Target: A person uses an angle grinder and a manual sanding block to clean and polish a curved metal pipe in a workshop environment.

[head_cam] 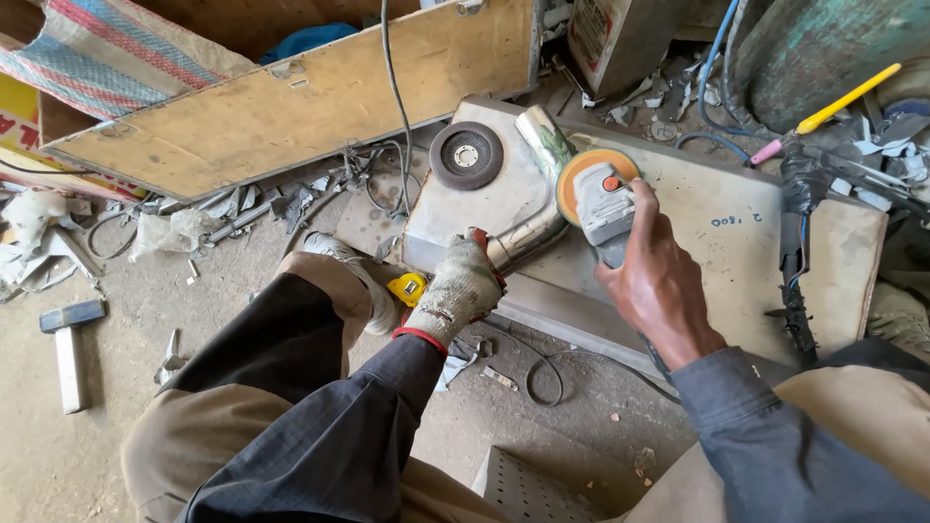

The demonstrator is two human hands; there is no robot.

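The right hand (657, 281), bare, is wrapped around the grey body of an angle grinder (603, 205), fingers closed tight on it. Just beyond its fingertips the grinder's orange disc (581, 167) meets the upper end of a shiny bent steel pipe (531, 184). To the left of that hand, the left hand (458, 289), in a knitted work glove with a red cuff, is clamped down on the pipe's lower end, pinning it against a flat metal slab (727, 223) that lies under both hands.

Just past the gloved hand, on the slab, lies a dark loose grinding disc (466, 155). Below and to the left of the gloved hand, near its wrist, a yellow tape measure (408, 287) peeks out beside the person's knee. Well away to the left of both hands, a hammer (68, 334) rests on the dusty floor. Farther out beyond the hands, a wooden board (300, 97) leans above scattered metal scraps and cables. To the right of the bare hand, at the slab's edge, stands a black clamp-like tool (796, 242), with a yellow-handled tool (841, 103) beyond it.
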